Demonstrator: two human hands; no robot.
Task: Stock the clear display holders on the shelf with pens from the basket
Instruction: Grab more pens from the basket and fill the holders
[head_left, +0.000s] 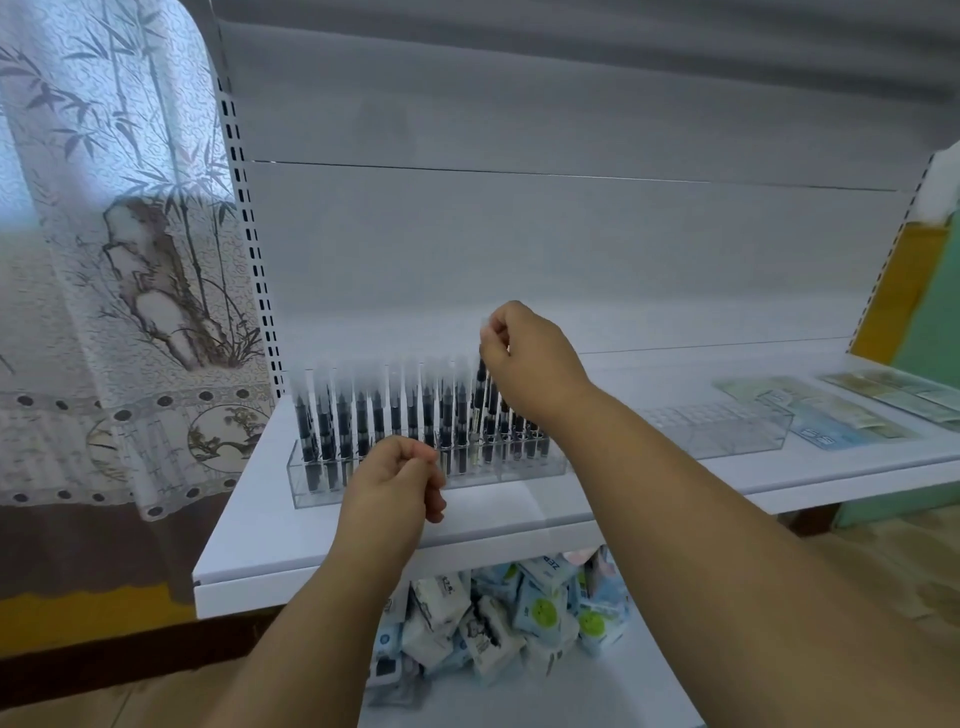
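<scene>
A clear display holder (311, 486) stands on the white shelf (260, 540), filled with several upright black pens with frosted caps (343, 410). My right hand (530, 364) pinches the cap end of one pen (480, 387) above the holder's right part; the pen's lower end stands among the others. My left hand (395, 488) hovers loosely curled in front of the holder's middle, and I see nothing in it. A second clear holder (727, 426) stands without pens further right. No basket is in view.
Flat packets (810, 410) lie on the shelf's right end. Below the shelf lies a heap of tissue packs (498, 618). A slotted upright (249, 234) and a patterned curtain (119, 260) stand to the left.
</scene>
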